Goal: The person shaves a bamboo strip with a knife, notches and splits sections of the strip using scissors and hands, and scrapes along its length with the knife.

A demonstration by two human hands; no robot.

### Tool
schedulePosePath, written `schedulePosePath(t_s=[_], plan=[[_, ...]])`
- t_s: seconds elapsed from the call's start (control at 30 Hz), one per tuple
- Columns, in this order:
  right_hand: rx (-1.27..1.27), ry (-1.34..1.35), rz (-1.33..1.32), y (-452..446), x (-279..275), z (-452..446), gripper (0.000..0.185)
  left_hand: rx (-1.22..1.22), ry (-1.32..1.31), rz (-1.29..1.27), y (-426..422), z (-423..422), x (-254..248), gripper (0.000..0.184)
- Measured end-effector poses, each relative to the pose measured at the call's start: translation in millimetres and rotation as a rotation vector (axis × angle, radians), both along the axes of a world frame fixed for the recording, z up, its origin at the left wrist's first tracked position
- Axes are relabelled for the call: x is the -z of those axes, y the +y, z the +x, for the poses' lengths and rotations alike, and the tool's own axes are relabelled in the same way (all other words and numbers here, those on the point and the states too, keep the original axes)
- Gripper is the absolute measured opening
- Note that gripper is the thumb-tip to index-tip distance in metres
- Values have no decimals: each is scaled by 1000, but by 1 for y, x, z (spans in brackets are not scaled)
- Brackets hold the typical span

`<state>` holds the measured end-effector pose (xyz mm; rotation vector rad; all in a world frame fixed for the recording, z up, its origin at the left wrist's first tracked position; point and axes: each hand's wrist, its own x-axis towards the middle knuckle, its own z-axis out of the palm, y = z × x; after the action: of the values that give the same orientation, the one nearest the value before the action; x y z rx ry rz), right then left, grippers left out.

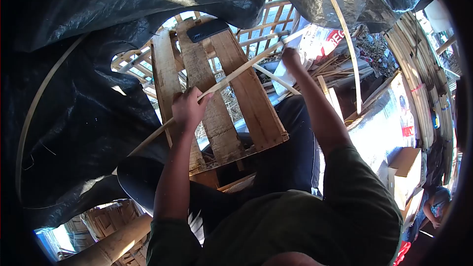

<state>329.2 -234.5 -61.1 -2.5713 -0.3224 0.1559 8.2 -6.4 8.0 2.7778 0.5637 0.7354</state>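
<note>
A long, pale bamboo strip [231, 76] runs slantwise over a slatted wooden board [256, 103] in front of my lap. My left hand [188, 109] is closed around the strip near its middle, above the board's left side. Toward the strip's upper right end, my right hand [291, 60] is closed just below it. What the right fingers hold is too small and shaded to make out. A dark smartphone [208, 29] lies on the board's far end.
Black plastic sheeting [74, 118] hangs at the left and overhead. A curved bamboo strip [349, 39] arches down at the right. Beyond lie wood scraps [340, 69], a cardboard box [405, 167] and stacked bamboo strips [419, 64]. Another person [436, 207] is at the lower right.
</note>
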Motion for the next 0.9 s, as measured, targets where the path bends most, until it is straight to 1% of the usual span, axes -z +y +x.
schedulePosePath(t_s=[0.03,0.07,0.1,0.13,0.2,0.27,0.33,0.37,0.4,0.47,0.53,0.6,0.67,0.73,0.77,0.8,0.83,0.9], plan=[[-141,-126,-107,5,33,6,33,-7,-8,-15,1,2,1,40],[40,198,266,12,-3,-34,35,-6,-11,-14,2,3,1,40],[-138,-143,79,3,3,-16,43,4,-7,-6,2,4,3,40],[-171,66,-66,-11,3,8,41,10,-3,3,1,2,4,40],[224,223,208,-21,-29,-11,36,10,0,16,2,2,1,38],[-145,46,115,-4,23,-7,37,20,12,26,-1,3,-1,36],[-180,-225,155,-13,42,-8,39,-26,58,-3,0,0,0,37],[-199,-233,43,-24,19,-7,30,-27,69,-4,-1,-2,3,37],[-6,159,61,-25,-25,-14,32,-20,76,-24,0,-1,4,37],[198,221,127,-24,-28,-22,31,-19,72,-44,3,0,7,37],[-2,260,140,3,-23,-61,29,-44,75,-74,4,0,10,38],[-194,-285,63,-20,33,-14,27,-58,80,-67,1,1,8,38],[-15,168,33,-25,-37,-30,23,-65,83,-51,3,3,4,39],[13,166,41,-20,-13,-22,25,-46,75,-71,1,1,6,39],[-189,-151,54,-19,12,-17,28,-43,71,-74,0,1,6,39],[-349,-509,24,-15,19,-22,31,-47,76,-65,1,1,5,39],[-283,-277,58,-23,16,-13,37,-50,81,-59,2,0,6,39],[-45,185,94,-34,-5,-4,41,-37,78,-57,0,-2,6,39]])
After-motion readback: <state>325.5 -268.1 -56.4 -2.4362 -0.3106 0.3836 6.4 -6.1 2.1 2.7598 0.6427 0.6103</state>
